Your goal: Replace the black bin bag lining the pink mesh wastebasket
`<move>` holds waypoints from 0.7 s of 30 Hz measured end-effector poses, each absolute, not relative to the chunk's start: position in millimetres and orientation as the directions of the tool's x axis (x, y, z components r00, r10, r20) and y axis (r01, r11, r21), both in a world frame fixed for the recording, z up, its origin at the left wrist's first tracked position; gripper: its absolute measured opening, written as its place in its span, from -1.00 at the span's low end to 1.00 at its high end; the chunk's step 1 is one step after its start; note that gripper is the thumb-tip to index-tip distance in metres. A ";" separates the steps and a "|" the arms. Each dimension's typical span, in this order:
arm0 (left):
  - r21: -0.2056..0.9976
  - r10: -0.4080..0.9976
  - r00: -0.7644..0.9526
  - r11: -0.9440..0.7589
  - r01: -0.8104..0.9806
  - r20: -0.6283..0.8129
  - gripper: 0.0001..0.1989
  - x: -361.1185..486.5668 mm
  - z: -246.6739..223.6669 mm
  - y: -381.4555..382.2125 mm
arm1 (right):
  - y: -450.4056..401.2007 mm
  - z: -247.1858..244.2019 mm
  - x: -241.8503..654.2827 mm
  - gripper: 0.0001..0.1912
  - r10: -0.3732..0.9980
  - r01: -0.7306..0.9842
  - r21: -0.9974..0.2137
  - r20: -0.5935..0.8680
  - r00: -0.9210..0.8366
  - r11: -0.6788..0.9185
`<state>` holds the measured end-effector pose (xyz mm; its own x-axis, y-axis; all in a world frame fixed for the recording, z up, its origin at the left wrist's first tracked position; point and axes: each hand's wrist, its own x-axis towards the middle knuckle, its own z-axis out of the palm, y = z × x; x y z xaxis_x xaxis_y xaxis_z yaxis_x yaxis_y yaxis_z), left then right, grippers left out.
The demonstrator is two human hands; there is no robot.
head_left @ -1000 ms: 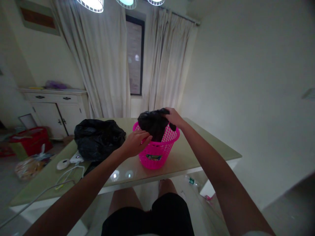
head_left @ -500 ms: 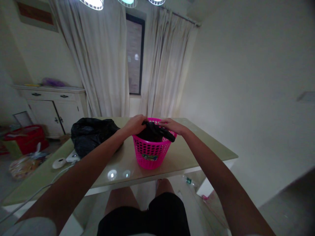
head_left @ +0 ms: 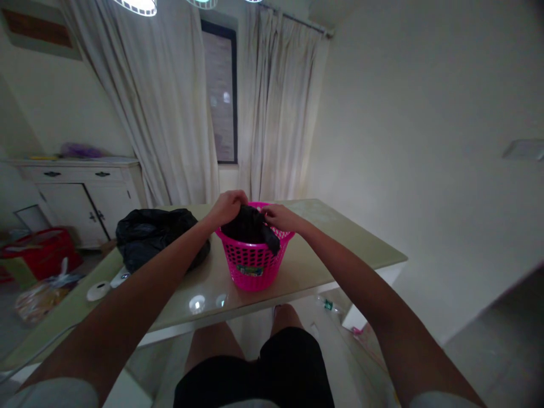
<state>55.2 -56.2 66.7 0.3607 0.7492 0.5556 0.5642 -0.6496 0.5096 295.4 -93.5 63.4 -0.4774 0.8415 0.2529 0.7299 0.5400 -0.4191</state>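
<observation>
A pink plastic basket (head_left: 255, 275) with a perforated wall stands upright near the front edge of the table. Bunched inside its mouth is a black plastic bag (head_left: 250, 224), part of which hangs over the front right of the rim. My left hand (head_left: 229, 207) grips the bag at the left rear of the basket, fingers closed. On the other side, my right hand (head_left: 280, 217) pinches the bag near the right of the opening. Some fingertips are hidden by the bag. A larger black plastic bag (head_left: 155, 235) lies on the table beside my left forearm.
The pale green glossy table (head_left: 340, 238) reaches to the wall side. A white round object (head_left: 98, 290) and a cable lie at its left. On the floor are a red bag (head_left: 46, 249), a clear bag (head_left: 42, 300) and a plastic bottle (head_left: 329, 305). A white cabinet (head_left: 80, 198) stands behind.
The black bag in the basket is bunched higher, and its loose end hangs lower over the rim. My left hand has risen slightly. The whole view has shifted a little.
</observation>
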 end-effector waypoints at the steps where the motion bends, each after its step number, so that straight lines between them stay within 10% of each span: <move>1: 0.437 0.762 0.391 -0.626 0.645 0.516 -0.74 51.4 66.6 -56.6 | -93.8 65.1 295.7 -0.80 0.848 0.767 -0.368 0.293 -0.441 0.526; 6: 0.298 0.744 0.490 -0.645 0.704 0.454 -0.65 54.0 66.4 -77.0 | -89.6 65.9 293.2 -0.76 0.868 0.818 -0.358 0.390 -0.307 0.450; 12: 0.246 0.723 0.558 -0.675 0.696 0.406 -0.63 65.1 70.1 -81.7 | -89.3 58.1 295.4 -0.67 0.845 0.541 -0.655 0.339 -0.413 0.527; 16: 0.573 0.759 0.428 -0.652 0.497 0.491 -0.62 63.2 64.1 -68.3 | -95.8 54.6 294.7 -0.35 0.830 0.582 -0.596 0.337 -0.444 0.553; 21: 0.804 0.807 0.381 -0.553 0.219 0.452 -0.48 51.2 53.2 -57.8 | -94.9 55.6 297.2 -0.62 0.862 0.786 -0.395 0.389 -0.326 0.476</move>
